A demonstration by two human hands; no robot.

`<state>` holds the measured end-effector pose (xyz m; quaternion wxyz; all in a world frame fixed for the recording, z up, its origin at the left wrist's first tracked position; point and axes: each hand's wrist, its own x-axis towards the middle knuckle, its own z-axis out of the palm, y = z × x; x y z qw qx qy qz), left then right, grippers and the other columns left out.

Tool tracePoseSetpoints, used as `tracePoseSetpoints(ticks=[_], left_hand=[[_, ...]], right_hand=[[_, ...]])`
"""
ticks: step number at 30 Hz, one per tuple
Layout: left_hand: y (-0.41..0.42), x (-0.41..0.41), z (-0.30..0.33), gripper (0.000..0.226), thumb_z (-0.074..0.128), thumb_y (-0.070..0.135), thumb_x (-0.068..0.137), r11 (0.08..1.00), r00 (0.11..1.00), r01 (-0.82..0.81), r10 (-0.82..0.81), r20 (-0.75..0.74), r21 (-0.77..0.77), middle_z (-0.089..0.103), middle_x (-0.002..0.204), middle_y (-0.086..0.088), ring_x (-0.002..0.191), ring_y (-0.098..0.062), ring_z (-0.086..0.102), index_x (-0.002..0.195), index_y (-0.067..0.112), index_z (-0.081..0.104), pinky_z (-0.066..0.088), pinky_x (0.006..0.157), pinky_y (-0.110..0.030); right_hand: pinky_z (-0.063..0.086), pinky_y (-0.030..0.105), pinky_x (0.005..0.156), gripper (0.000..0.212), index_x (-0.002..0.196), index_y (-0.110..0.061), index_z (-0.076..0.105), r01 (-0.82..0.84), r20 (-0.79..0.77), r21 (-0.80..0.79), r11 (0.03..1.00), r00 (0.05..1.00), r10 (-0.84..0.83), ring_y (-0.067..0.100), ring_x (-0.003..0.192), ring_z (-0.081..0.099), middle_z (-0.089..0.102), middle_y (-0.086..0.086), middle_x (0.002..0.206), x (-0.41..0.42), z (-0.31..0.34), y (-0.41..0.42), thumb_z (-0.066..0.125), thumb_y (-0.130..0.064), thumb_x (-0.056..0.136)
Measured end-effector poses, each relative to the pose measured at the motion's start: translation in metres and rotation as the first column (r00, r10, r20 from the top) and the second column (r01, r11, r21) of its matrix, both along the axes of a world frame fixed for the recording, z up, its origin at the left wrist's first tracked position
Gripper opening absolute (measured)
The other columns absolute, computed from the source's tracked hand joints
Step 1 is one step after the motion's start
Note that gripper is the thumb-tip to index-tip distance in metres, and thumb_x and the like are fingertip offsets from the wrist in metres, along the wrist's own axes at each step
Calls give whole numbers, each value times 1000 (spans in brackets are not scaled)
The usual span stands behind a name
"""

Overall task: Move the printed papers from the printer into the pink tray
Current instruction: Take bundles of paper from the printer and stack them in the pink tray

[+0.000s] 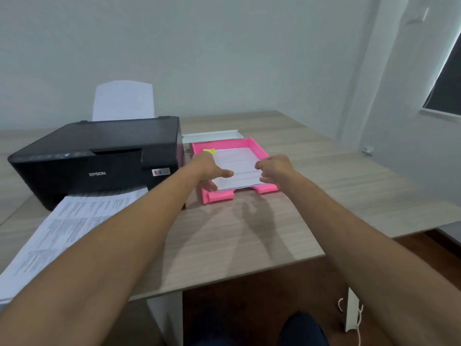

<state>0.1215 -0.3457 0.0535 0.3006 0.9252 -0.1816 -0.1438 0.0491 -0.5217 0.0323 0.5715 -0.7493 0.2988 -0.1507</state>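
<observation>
A pink tray (pixel 259 149) sits on the desk to the right of the black printer (pixel 104 156). A stack of printed papers (pixel 237 161) lies inside the tray. My left hand (pixel 208 168) grips the stack's left edge, thumb on top and fingers underneath. At the stack's right edge, my right hand (pixel 274 169) pinches it with curled fingers. More printed sheets (pixel 72 226) stick out of the printer's front slot toward me. A small yellow note (pixel 210 151) shows at the tray's far left corner.
Blank sheets (pixel 123 101) stand upright in the printer's rear feed. A white tray (pixel 212 136) lies just behind the pink one. The wooden desk (pixel 249 233) ends near me and to the right, with a white leg and cord (pixel 354 313) below.
</observation>
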Motion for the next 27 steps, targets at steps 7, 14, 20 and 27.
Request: tracePoseSetpoints(ticks=[7,14,20,27], left_hand=[[69,-33,26,48,77,32,83,1000,992,-4,5,-129,8,70,110,-26,68,-26,76,113,-2,61,61,53,-31],[166,-39,18,45,76,27,84,980,976,-194,197,-90,39,73,98,-19,63,-26,76,112,-6,64,59,49,-32],[235,-53,-6,38,75,32,84,904,906,-407,380,187,132,71,106,-13,71,-21,67,107,1,69,52,48,-26],[311,-80,-34,58,70,57,79,782,816,-564,480,322,264,67,117,-7,101,-25,61,120,15,64,50,86,-36]], right_hand=[[60,48,80,30,117,3,56,-378,-234,25,925,898,373,26,62,61,60,19,97,-31,17,77,59,-13,92],[62,41,75,30,117,2,55,-594,-382,-32,804,750,539,24,74,67,64,16,102,-35,12,169,54,-19,97],[62,37,61,20,104,-1,58,-629,-384,-103,771,740,552,28,80,72,67,17,102,-29,-1,228,60,-17,91],[60,35,70,13,81,-6,52,-600,-391,-299,742,786,479,27,82,66,59,11,85,-24,-23,265,59,-14,90]])
